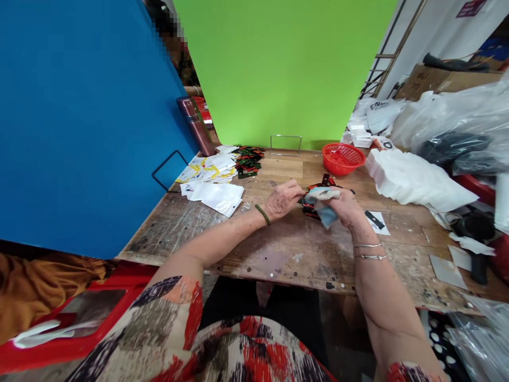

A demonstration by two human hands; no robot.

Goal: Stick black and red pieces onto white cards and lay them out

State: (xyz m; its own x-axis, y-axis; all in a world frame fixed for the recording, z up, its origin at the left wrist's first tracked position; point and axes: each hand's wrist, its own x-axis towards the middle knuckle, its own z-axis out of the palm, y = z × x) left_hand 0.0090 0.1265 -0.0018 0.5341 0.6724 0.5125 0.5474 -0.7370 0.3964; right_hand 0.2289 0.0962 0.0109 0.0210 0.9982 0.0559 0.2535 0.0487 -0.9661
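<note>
My left hand [283, 198] rests on the worn wooden table [302, 254], its fingers curled around a small dark piece at the edge of a little heap of black and red flat parts [318, 184]. A green bead bracelet circles that wrist. My right hand [345, 206] is closed on a crumpled light-blue and white cloth [324, 201], pressed against the same small piece. Two thin metal bangles sit on my right forearm.
White and yellow printed packets [212, 172] and a pile of dark green and red parts [247, 159] lie at the back left. A red mesh basket [342, 157] stands at the back right beside white plastic bags [413, 180]. Blue and green screens close off the left and rear.
</note>
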